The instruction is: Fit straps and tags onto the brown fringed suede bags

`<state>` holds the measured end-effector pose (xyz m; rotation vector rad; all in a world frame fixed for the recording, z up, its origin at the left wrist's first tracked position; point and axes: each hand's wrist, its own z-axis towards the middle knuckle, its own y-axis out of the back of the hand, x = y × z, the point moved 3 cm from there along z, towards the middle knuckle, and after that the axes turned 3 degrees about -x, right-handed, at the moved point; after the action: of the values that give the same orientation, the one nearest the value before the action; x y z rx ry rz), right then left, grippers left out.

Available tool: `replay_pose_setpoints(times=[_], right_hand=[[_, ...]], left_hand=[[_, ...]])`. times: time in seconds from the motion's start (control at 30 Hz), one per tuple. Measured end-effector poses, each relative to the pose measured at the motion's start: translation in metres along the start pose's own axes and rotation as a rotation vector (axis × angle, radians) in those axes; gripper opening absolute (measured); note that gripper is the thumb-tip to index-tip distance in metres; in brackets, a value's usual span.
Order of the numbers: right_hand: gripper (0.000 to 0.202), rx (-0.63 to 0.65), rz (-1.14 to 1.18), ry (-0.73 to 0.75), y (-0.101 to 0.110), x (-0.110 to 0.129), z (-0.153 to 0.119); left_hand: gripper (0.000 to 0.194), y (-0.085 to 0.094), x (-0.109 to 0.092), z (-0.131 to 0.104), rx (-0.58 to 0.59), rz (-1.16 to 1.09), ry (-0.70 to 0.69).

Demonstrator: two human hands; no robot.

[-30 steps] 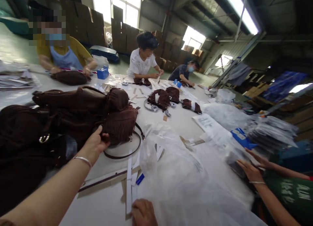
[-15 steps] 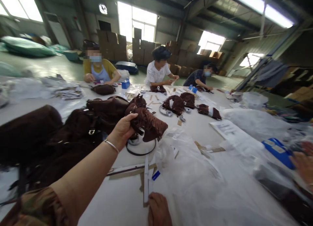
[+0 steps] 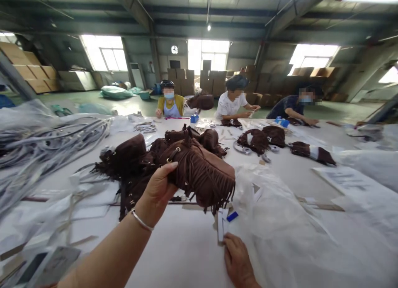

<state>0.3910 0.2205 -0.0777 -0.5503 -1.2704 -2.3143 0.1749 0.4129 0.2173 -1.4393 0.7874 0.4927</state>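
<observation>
My left hand (image 3: 163, 182) is closed around the end of a dark brown fringed bag (image 3: 202, 172), thumb on top near its metal eyelets. The bag is held above the table with its fringe hanging down. My right hand (image 3: 239, 257) lies palm down on the table, fingers loosely bent, beside the near end of a white card strip (image 3: 220, 228). No object shows in it. A small blue piece (image 3: 232, 216) lies just past the strip. Behind the held bag is a pile of similar brown bags (image 3: 130, 155).
Clear plastic sheeting (image 3: 280, 225) covers the table to the right. Wrapped grey straps (image 3: 68, 155) lie at the left. More fringed bags (image 3: 255, 140) sit further back. Three co-workers sit across, one in a white shirt (image 3: 230, 103); a brown bag (image 3: 201, 101) is raised beside the yellow-sleeved one.
The view has turned left and upward. My left hand has brought the fringed bag closer, away from the pile. A bag near the yellow-sleeved co-worker has risen off the table.
</observation>
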Motion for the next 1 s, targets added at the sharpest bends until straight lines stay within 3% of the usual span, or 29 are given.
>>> replay_pose_setpoints(times=[0.17, 0.27, 0.37, 0.47, 0.53, 0.67, 0.83, 1.0], right_hand=[[0.021, 0.045, 0.101, -0.058, 0.002, -0.003, 0.002], [0.023, 0.004, 0.169, -0.196, 0.009, 0.002, 0.003], [0.033, -0.061, 0.247, -0.352, 0.021, 0.022, -0.004], [0.042, -0.124, 0.367, -0.482, 0.032, 0.052, -0.024], [0.046, -0.156, 0.45, -0.557, 0.034, 0.071, -0.045], [0.041, -0.154, 0.407, -0.672, 0.034, 0.096, -0.1], [0.036, -0.087, 0.258, -0.669, 0.04, 0.115, -0.153], [0.04, -0.103, 0.065, -0.552, 0.057, 0.127, -0.165]], left_hand=[[0.042, 0.076, 0.004, -0.047, 0.081, 0.174, -0.045], [0.035, 0.109, -0.005, -0.079, 0.193, 0.439, -0.129], [0.03, 0.124, -0.013, -0.123, 0.523, 0.884, -0.275], [0.028, 0.14, -0.003, -0.175, 0.907, 1.325, -0.393], [0.027, 0.158, 0.013, -0.206, 1.018, 1.557, -0.487], [0.03, 0.205, 0.047, -0.257, 0.948, 1.845, -0.631], [0.049, 0.262, 0.069, -0.297, 0.734, 1.968, -0.583], [0.054, 0.285, 0.071, -0.321, 0.531, 1.967, -0.548]])
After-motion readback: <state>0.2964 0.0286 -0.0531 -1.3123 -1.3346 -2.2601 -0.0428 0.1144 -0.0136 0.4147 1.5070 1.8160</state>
